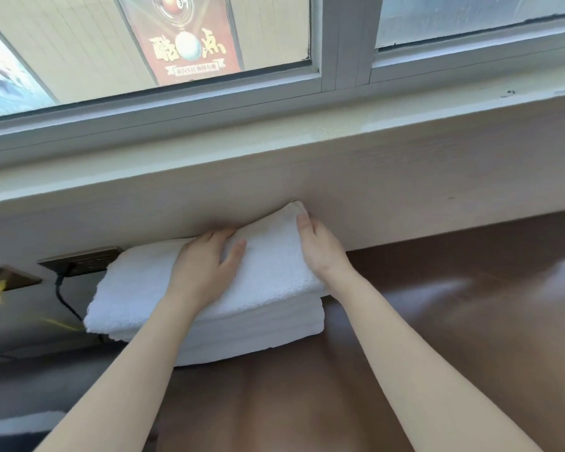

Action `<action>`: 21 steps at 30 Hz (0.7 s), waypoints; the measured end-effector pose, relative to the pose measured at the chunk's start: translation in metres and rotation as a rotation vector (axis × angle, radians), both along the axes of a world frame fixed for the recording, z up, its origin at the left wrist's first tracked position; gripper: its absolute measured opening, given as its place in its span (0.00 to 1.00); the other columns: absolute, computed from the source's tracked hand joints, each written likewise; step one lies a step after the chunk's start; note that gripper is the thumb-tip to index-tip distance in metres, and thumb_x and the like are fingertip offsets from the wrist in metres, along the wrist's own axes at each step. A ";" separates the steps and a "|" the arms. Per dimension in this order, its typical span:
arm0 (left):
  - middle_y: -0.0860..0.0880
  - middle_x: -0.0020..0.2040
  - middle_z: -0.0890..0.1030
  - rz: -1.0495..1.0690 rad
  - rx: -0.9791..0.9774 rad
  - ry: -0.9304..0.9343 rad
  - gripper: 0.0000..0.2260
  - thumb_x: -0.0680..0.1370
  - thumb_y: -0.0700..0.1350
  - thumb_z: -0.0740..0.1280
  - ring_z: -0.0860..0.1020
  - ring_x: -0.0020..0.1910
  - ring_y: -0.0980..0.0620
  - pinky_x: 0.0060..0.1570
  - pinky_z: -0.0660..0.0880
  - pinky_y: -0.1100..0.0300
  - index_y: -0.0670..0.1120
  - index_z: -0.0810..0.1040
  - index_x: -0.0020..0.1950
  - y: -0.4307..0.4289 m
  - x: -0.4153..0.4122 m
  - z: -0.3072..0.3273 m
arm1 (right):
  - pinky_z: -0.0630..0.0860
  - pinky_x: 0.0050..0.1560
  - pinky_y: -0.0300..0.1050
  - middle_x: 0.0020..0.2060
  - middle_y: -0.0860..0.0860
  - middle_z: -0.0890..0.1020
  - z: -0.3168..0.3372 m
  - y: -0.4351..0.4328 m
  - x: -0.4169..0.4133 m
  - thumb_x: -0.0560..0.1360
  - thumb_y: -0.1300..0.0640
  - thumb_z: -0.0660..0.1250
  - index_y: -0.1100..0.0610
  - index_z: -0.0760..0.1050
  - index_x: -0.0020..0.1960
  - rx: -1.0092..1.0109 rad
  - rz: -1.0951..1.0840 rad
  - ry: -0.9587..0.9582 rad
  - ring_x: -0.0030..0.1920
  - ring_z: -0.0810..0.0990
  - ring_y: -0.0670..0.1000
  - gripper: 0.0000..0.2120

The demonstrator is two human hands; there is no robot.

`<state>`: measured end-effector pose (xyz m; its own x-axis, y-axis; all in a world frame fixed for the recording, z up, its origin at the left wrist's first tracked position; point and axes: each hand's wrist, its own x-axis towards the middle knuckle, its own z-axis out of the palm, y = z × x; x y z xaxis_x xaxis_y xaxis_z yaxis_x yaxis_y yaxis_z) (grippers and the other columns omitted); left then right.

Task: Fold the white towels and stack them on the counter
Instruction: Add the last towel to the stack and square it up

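A folded white towel lies on top of a stack of folded white towels on the brown counter, pushed against the pale wall under a window sill. My left hand rests flat on the top towel's middle with straight fingers. My right hand lies along the towel's right edge, fingers extended toward its far corner, which is lifted slightly against the wall.
Two dark wall sockets sit left of the stack, with a black cable and a yellow cable hanging from them. The window sill overhangs above. Glossy counter stretches to the right.
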<state>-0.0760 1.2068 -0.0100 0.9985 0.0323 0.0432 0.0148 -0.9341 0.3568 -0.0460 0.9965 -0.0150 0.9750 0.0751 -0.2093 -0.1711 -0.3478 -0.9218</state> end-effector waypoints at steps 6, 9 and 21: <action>0.46 0.63 0.80 0.138 -0.031 -0.049 0.27 0.80 0.61 0.53 0.75 0.64 0.45 0.62 0.70 0.53 0.44 0.78 0.66 0.068 -0.025 -0.003 | 0.64 0.64 0.45 0.70 0.51 0.73 0.019 -0.005 -0.006 0.83 0.40 0.48 0.52 0.67 0.74 -0.168 -0.077 -0.073 0.71 0.69 0.55 0.26; 0.46 0.66 0.78 0.251 -0.103 -0.085 0.18 0.82 0.53 0.62 0.73 0.67 0.46 0.64 0.67 0.54 0.44 0.78 0.67 0.102 -0.036 -0.010 | 0.62 0.62 0.42 0.71 0.50 0.73 0.028 0.009 -0.007 0.83 0.42 0.50 0.51 0.67 0.74 -0.196 -0.068 -0.103 0.72 0.67 0.54 0.24; 0.50 0.61 0.78 0.408 -0.332 -0.114 0.17 0.79 0.58 0.63 0.75 0.61 0.47 0.59 0.73 0.51 0.52 0.78 0.63 0.134 -0.034 -0.022 | 0.66 0.65 0.54 0.72 0.60 0.70 0.013 0.040 -0.013 0.82 0.41 0.51 0.54 0.60 0.77 -0.527 -0.092 -0.109 0.70 0.69 0.62 0.28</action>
